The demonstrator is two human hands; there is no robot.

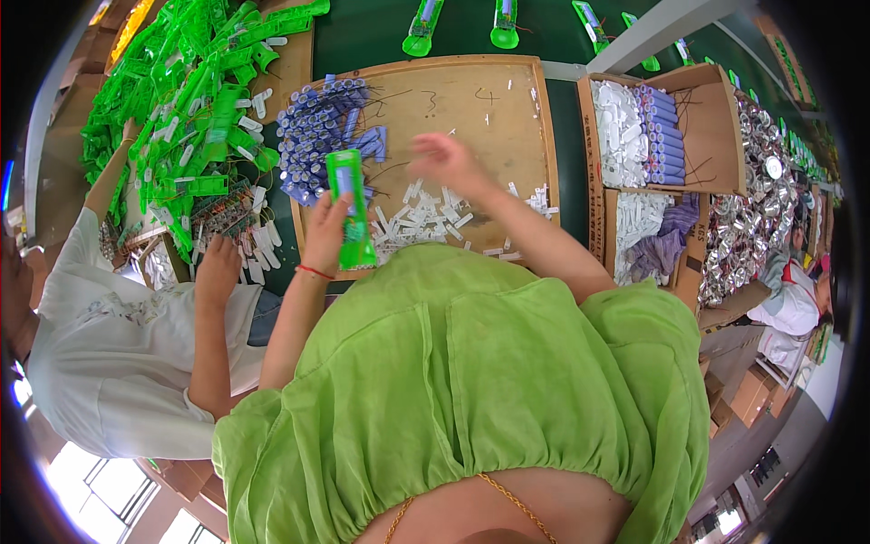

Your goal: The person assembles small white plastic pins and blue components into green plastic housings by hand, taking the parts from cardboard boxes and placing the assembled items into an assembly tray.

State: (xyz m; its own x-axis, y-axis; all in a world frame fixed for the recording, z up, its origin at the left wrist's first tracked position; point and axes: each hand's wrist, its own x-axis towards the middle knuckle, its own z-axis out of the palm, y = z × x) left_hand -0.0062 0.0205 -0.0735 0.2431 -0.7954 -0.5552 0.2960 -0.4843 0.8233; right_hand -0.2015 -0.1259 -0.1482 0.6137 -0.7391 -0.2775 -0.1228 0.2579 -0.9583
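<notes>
My left hand [326, 228] grips a long green plastic casing [354, 240], held upright over the near left part of a wooden tray [507, 82]. A blue cylindrical battery [344, 179] lies in the casing's upper part. My right hand [446, 165] is above the middle of the tray, slightly blurred, fingers apart and nothing visible in them. Left of it, blue batteries [317, 136] with thin dark wires are heaped, some under the casing. Small white plastic parts [426, 218] lie scattered at the tray's near side, below my right hand.
At left, a co-worker's hand [217, 267] is beside a big pile of green casings [199, 100]. On the right stand cardboard boxes [711, 136] with white parts and blue batteries [663, 145], then a heap of shiny metal parts [752, 208]. Green casings [505, 25] lie on the dark green surface beyond.
</notes>
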